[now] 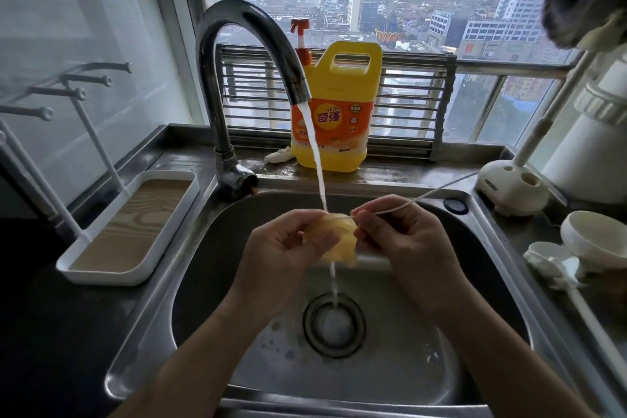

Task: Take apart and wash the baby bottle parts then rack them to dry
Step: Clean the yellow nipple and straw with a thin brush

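Over the steel sink (492, 268) my left hand (285, 244) holds a soft yellowish silicone nipple (336, 241) under the running water from the tap (244, 54). My right hand (397, 231) pinches the end of a thin white brush handle (437, 190) that runs up to the right, its tip at or inside the nipple. Water falls through the nipple to the drain (334, 324). A white drying rack (132, 227) with pegs and a wood-look tray stands on the counter to the left.
A yellow dish-soap jug (337, 105) with an orange pump stands on the sill behind the tap. On the right counter lie a white brush stand (512, 190), a white cap (593, 237), a white bottle brush (556, 268) and a tall white bottle (590, 142).
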